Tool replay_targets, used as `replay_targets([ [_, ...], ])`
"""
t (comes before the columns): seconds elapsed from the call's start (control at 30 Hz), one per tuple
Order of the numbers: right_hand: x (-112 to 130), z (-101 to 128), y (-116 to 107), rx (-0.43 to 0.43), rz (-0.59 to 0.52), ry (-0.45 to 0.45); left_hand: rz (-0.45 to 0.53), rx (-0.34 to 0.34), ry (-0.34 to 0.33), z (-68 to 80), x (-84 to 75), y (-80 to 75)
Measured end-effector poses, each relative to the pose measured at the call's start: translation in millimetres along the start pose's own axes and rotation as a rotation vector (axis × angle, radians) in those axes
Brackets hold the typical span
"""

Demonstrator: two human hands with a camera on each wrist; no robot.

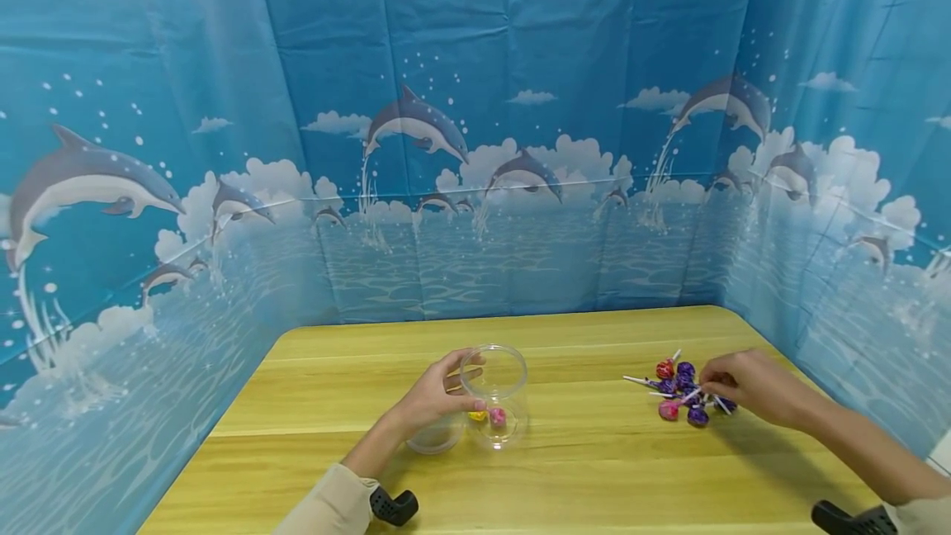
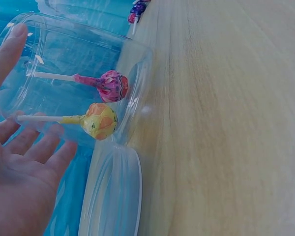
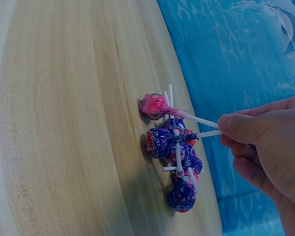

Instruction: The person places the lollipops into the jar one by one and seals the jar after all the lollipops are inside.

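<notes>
My left hand grips the side of a clear plastic jar that stands open on the wooden table. Inside the jar lie a pink lollipop and a yellow lollipop, with my thumb on the jar wall. My right hand reaches into a small pile of lollipops at the right. There my fingertips pinch the white stick ends of a pink-wrapped lollipop and a purple one, whose heads still lie on the table.
The jar's clear lid lies flat on the table just left of the jar, under my left hand. A blue dolphin-print sheet walls the table at the back and both sides.
</notes>
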State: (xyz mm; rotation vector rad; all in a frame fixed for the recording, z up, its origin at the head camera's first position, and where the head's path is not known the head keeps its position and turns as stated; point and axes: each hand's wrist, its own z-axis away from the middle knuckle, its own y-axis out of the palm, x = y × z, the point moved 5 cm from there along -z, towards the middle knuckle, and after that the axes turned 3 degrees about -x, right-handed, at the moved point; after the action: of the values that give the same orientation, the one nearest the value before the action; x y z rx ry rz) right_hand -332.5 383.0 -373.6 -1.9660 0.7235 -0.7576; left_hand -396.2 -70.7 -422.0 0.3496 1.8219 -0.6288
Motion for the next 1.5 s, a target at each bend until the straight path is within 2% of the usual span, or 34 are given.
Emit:
replay_targets([
  [0.13, 0.8, -1.6, -2.4, -0.01, -0.012, 0.02, 0.0, -0.005, 0.001, 0.5, -0.6, 0.7],
  [0.33, 5.8, -6.4, -8.5, -0.088, 0.004, -0.036, -0.004, -0.011, -0.002, 0.8, -0.8, 0.6],
  [0.57, 14.7, -15.3, -13.6, -0.101, 0.0, -0.048, -0.003, -0.008, 0.002, 0.2, -1.4, -0.1],
  [0.9, 24.0, -32.4, -13.8, -0.08, -0.081, 0.044, -0.013, -0.001, 0.009, -1.2, -2.5, -1.0],
  [1.1, 26.0, -42.2, -10.6, -0.103, -0.1, 0.092, -0.01, -0.004, -0.001, -0.1, -3.1, -0.5],
  [1.5, 38.2, -64.4, 1.6, -0.186, -0.207, 0.187, -0.008, -0.006, -0.003, 0.8, -2.1, 0.7],
])
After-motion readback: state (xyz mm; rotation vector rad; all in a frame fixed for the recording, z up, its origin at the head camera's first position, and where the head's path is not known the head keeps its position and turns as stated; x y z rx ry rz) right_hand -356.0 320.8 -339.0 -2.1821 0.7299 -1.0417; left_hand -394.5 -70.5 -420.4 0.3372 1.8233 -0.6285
